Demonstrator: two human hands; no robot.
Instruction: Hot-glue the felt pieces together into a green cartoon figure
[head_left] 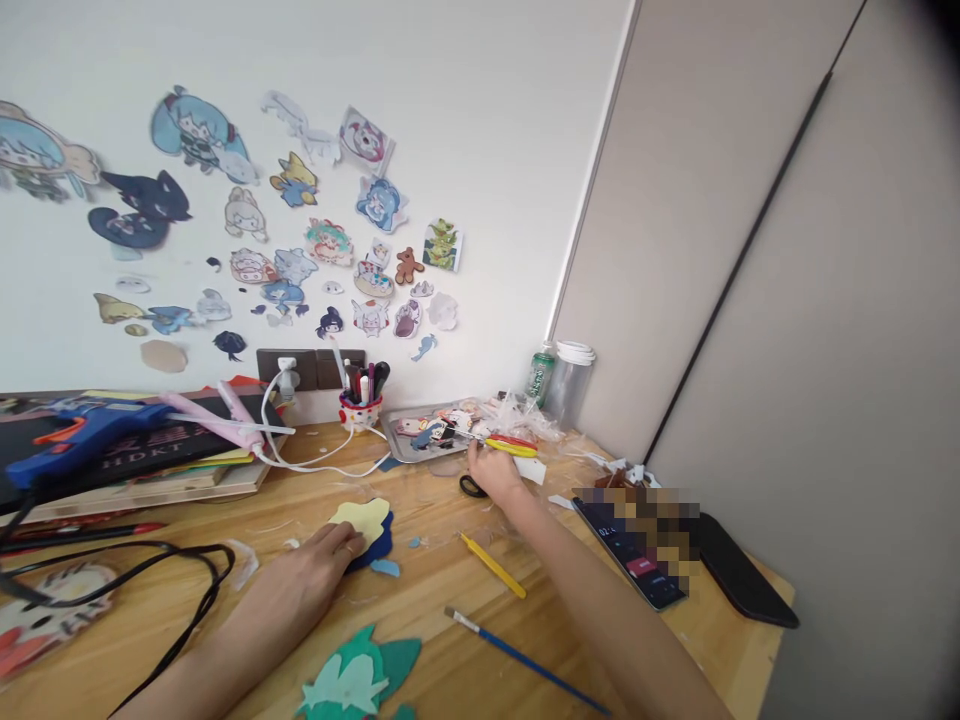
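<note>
Wooden desk [427, 630] before us, our left hand [321, 568] rests, fingers together, on a yellow cutout [365, 520] over a blue cutout [377, 547]; our right hand [495, 470] is at the scissors [514, 448]. We cannot tell either grip. Probably handling tools, we next need a secure handle hold.

- what's behind the wooden worktop [427, 600]?
- past its back edge, a white wall [487, 80] with cartoon cutouts [191, 125] and dark socket plates [306, 368].
- beyond its right edge?
- grey-beige panels [675, 200], a slanting dark seam [748, 250].
</note>
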